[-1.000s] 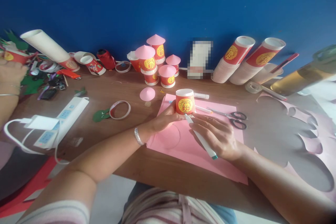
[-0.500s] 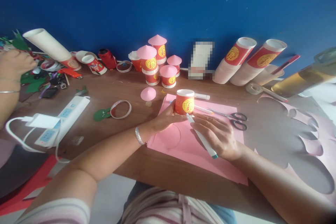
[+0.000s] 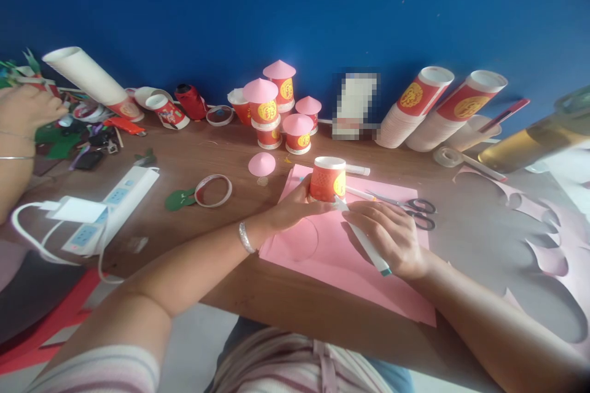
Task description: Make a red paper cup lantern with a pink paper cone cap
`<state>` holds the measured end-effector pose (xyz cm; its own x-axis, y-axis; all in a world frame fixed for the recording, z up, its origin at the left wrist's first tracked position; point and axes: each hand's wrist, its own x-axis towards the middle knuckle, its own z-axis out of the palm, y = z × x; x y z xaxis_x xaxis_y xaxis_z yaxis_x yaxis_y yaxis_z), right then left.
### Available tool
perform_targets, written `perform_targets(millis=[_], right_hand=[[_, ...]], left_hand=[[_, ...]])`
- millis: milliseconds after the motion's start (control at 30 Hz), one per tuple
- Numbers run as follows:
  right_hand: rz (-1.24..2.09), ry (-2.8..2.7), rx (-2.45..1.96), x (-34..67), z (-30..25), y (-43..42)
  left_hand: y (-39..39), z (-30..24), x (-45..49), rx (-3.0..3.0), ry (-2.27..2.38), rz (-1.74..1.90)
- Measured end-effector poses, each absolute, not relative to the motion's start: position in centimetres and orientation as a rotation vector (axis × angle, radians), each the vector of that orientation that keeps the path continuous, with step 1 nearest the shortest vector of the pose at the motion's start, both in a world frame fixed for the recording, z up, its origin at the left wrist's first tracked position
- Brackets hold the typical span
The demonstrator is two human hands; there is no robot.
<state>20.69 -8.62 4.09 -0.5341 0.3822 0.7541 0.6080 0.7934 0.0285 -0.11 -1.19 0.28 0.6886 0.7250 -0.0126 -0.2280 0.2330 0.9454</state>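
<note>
A red paper cup (image 3: 327, 179) with a yellow emblem stands upside down on a pink paper sheet (image 3: 336, 258). My left hand (image 3: 290, 207) grips its left side and holds it against the sheet. My right hand (image 3: 389, 236) is closed round a white pen (image 3: 366, 241) with a green end, its tip at the cup's rim on the right side. A drawn circle (image 3: 297, 238) shows on the pink sheet under my left wrist.
Scissors (image 3: 410, 206) lie right of the cup. Cups with pink cone lids (image 3: 276, 107) stand behind, a loose pink cone (image 3: 262, 164) nearby. Cup stacks (image 3: 433, 110) lean at the back right. A power strip (image 3: 108, 209) and tape ring (image 3: 212, 190) lie left. Another person's hand (image 3: 25, 110) is far left.
The cup has turned under my left hand, so its yellow emblem now faces right. My right hand and the pen tip moved a little right along the rim. The other person's hand rose.
</note>
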Motion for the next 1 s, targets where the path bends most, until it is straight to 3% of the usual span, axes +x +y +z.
perform_targets(millis=[1000], right_hand=[[-0.368,-2.186,-0.735,20.5,4.7,-8.7]], left_hand=[[-1.4,1.7,0.2,1.193,0.487,0.661]])
